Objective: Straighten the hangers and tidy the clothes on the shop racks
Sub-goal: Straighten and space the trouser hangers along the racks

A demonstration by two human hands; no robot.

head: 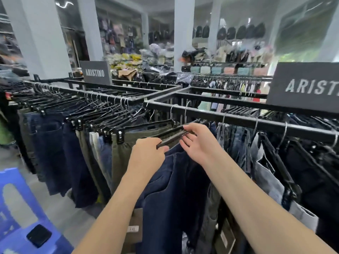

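Hanger (pixel 172 138) was gripped by the left hand (pixel 148 155), pinched by the right hand (pixel 199 143), probably so the jeans (pixel 170 189) below hung straight.

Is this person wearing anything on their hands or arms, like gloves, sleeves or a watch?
No. The left hand and right hand are ungloved. No sleeve, watch, bracelet or ring shows anywhere along either arm, as far as the picture reaches.

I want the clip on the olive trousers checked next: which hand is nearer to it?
Left. The left hand, gripping the black hanger's near end, is just right of the clip. The right hand pinches the same hanger farther right.
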